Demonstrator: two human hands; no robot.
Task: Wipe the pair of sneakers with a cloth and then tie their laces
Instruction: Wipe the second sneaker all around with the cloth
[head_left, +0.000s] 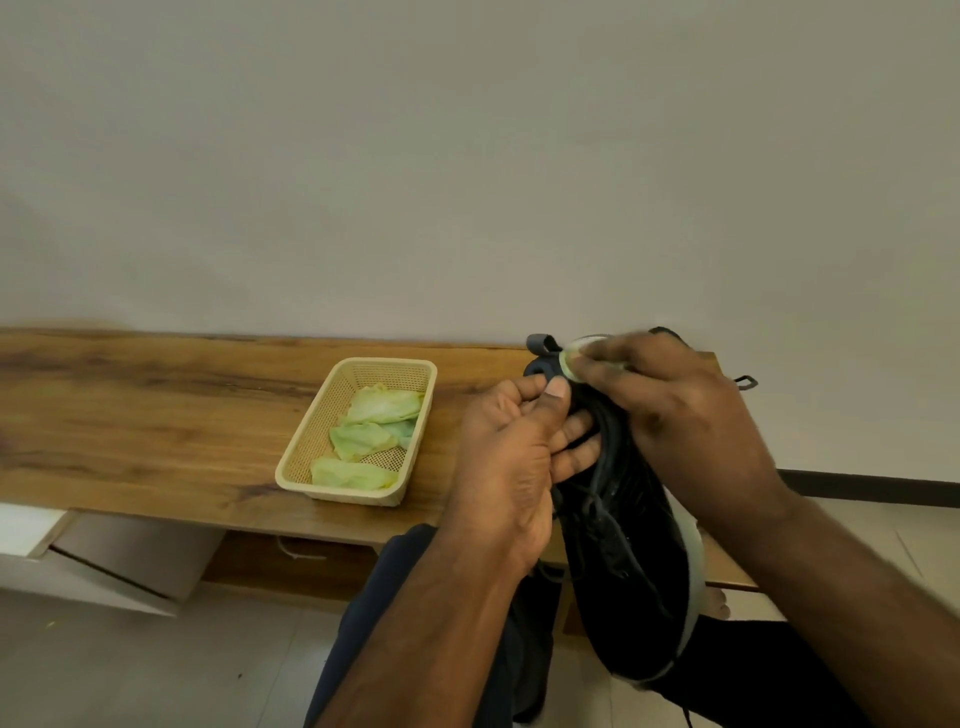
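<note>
You hold one black sneaker (631, 561) in the air above your lap, in front of the wooden bench (156, 415). Its long axis runs from the bottom of the view up toward the wall: the toe end is low and close to you, and the heel end with its grey pull loop (540, 344) points up and away. The pale sole edge shows on the right side, and the dark laces (597, 512) hang loose over the upper.

Your left hand (511, 457) grasps the sneaker from the left side; the thumb lies near the collar and the fingers curl onto the upper. Your right hand (670, 410) is at the heel end and pinches a pale green cloth (579, 356) against the shoe; only a small part of the cloth shows under the fingers.

On the bench, to the left of your hands and apart from them, stands a beige basket (306, 441) with more crumpled green cloths (374, 431) inside
</note>
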